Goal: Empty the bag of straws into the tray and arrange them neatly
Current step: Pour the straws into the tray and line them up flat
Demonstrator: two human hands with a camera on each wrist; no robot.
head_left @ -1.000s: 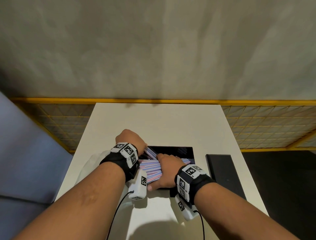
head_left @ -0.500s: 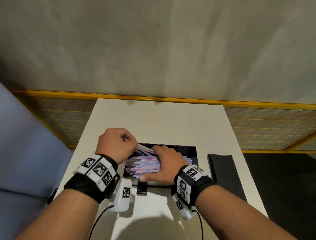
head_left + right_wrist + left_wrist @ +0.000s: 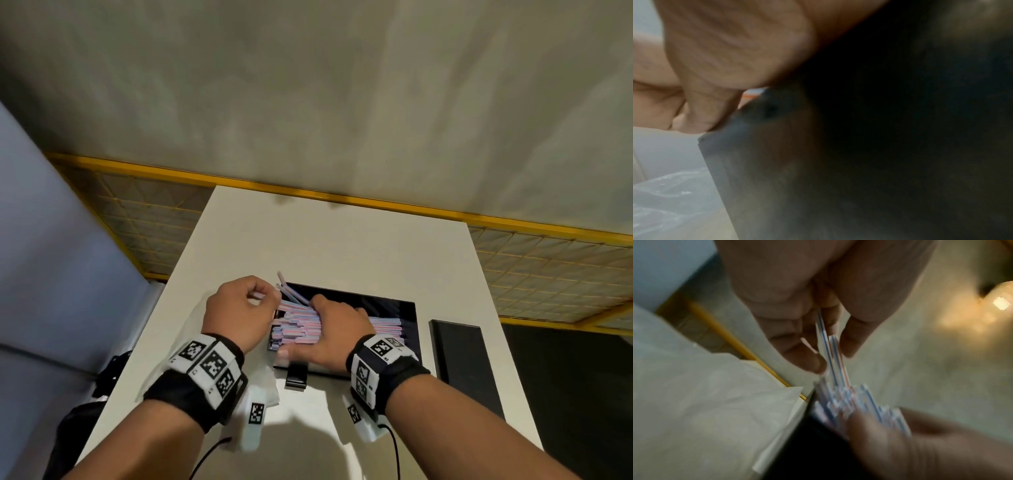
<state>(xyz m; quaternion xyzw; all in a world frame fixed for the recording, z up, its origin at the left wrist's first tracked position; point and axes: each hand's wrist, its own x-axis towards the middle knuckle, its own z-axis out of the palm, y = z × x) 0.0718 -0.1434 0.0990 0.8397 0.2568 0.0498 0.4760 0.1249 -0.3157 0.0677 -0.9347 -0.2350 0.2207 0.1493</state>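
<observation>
A bundle of pink-and-blue striped straws [image 3: 296, 330] lies across the left part of the black tray [image 3: 394, 305]. My right hand [image 3: 329, 329] covers the bundle, with fingers curled over its far side and the thumb along its near side. My left hand [image 3: 270, 294] is at the tray's left end and pinches a couple of straws [image 3: 291, 291] that stick up at an angle from the pile. The left wrist view shows these pinched straws [image 3: 830, 353] between thumb and fingers. The clear plastic bag [image 3: 186, 329] lies flat on the table under my left wrist.
A flat black slab [image 3: 462, 359] lies right of the tray. A small black piece [image 3: 296, 377] sits at the tray's near edge. The white table [image 3: 342, 246] stretches beyond the tray. A yellow-framed mesh fence [image 3: 548, 253] runs behind it.
My left hand came off the bundle, moved to the tray's left end and now pinches a couple of straws raised from the pile. My right hand stays on the bundle.
</observation>
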